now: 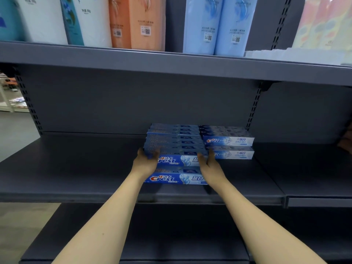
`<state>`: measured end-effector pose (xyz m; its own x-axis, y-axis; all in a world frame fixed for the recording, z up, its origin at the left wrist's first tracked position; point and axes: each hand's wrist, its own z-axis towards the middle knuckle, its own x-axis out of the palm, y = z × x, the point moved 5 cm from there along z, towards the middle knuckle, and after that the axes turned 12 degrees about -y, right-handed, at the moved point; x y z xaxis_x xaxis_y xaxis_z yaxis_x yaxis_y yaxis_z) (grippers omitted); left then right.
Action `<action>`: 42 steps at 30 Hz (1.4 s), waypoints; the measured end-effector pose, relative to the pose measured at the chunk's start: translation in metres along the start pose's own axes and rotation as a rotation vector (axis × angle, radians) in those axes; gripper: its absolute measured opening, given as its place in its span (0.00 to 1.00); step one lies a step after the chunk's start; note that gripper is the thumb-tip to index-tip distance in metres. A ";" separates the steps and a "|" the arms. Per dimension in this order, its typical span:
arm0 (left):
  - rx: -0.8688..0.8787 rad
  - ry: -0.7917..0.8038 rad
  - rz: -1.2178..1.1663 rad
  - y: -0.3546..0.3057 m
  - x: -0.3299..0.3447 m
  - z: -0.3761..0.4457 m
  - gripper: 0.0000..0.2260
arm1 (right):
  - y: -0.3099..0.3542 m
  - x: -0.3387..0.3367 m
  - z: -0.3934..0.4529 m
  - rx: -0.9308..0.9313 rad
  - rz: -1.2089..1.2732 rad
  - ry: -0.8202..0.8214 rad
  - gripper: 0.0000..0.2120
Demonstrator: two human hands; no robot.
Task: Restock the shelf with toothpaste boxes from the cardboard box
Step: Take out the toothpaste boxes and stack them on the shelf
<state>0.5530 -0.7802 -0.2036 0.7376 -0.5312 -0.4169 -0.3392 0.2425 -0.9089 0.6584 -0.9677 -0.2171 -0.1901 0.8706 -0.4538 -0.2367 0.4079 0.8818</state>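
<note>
1. Toothpaste boxes (pixel 172 141): a dark-blue stack stands on the grey middle shelf (pixel 76 168), set well back toward the rear panel. Its upper layer holds several boxes side by side; at least one more box (pixel 176 179) lies underneath, front face toward the aisle.
2. Second stack (pixel 227 142): paler boxes, two high, stand just beside the first on its right, touching or nearly so.
3. Left hand (pixel 145 161): fingers curled around the left end of the upper layer, gripping it.
4. Right hand (pixel 206 161): pressed against the right end of the same layer, fingers bent over its edge. The two hands clamp the layer between them.
5. Progress: two stacks are on the shelf, so restocking is well started. The gripped layer appears seated on the stack but is not yet released.
6. Remaining: most of the shelf to the left and right of the stacks is bare, which suggests more boxes are due.
7. Cardboard box: not in view; how many boxes are left in it cannot be told.
8. Upper shelf (pixel 171 67): carries bottles (pixel 215 25), unrelated to the task.
</note>
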 end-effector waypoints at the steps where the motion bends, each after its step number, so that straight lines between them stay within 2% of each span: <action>1: 0.011 -0.001 0.012 0.000 -0.001 0.000 0.27 | 0.000 0.000 0.001 -0.010 -0.001 -0.005 0.31; 5: 0.061 0.034 0.052 0.002 -0.004 0.000 0.28 | 0.004 -0.005 -0.002 -0.056 0.009 0.048 0.29; 11: 0.177 0.255 0.101 0.011 -0.015 -0.001 0.34 | 0.004 -0.017 -0.001 -0.135 -0.179 0.185 0.48; 14: 0.302 0.330 0.293 0.024 -0.018 0.003 0.40 | 0.006 -0.018 0.000 -0.176 -0.247 0.201 0.52; 18: 0.437 0.334 0.755 0.036 -0.018 0.008 0.54 | 0.007 -0.021 0.005 -0.252 -0.398 0.224 0.56; 21: 0.451 0.343 0.904 0.038 -0.016 0.008 0.54 | 0.003 -0.027 0.008 -0.323 -0.577 0.258 0.56; 26: 0.460 0.347 0.933 0.033 -0.015 0.008 0.48 | -0.005 -0.021 0.010 -0.339 -0.772 0.307 0.55; 32: 0.461 0.308 0.909 0.033 -0.015 0.011 0.44 | -0.008 -0.007 0.013 -0.317 -0.693 0.251 0.57; 36: 0.440 0.235 0.873 0.032 -0.018 0.016 0.48 | -0.009 -0.010 0.015 -0.335 -0.694 0.250 0.56; 42: 0.484 0.270 0.776 0.026 -0.011 0.023 0.46 | -0.013 -0.008 0.019 -0.331 -0.666 0.267 0.57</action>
<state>0.5495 -0.7497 -0.2233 0.2281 -0.2361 -0.9446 -0.3536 0.8838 -0.3063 0.6813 -0.9750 -0.2220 -0.1213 0.3591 -0.9254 -0.6444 0.6806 0.3486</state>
